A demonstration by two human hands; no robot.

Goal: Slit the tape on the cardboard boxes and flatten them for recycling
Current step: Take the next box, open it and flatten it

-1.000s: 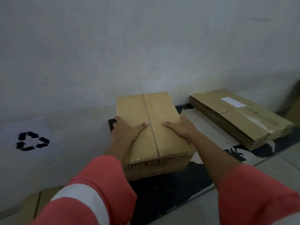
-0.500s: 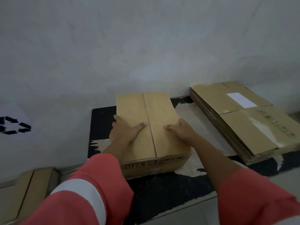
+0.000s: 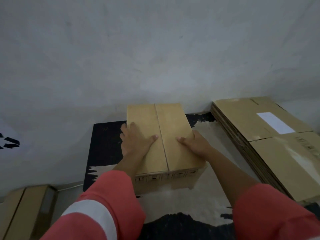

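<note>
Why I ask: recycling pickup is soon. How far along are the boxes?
Done: a flattened stack lies at right. In hand: the left hand and right hand hold a closed box, flaps shut. Left: slitting and flattening it, plus a second box at lower left.

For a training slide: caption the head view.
Left hand and right hand hold a closed cardboard box beside a stack of flattened boxes.

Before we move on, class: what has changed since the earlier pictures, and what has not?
Nothing was taken up or let go. The left hand and right hand stay on the closed cardboard box, neither grip shifting. Only the view shifted: the recycling sign slid toward the left edge and a second box came further into sight. The flattened stack stayed put.
</note>
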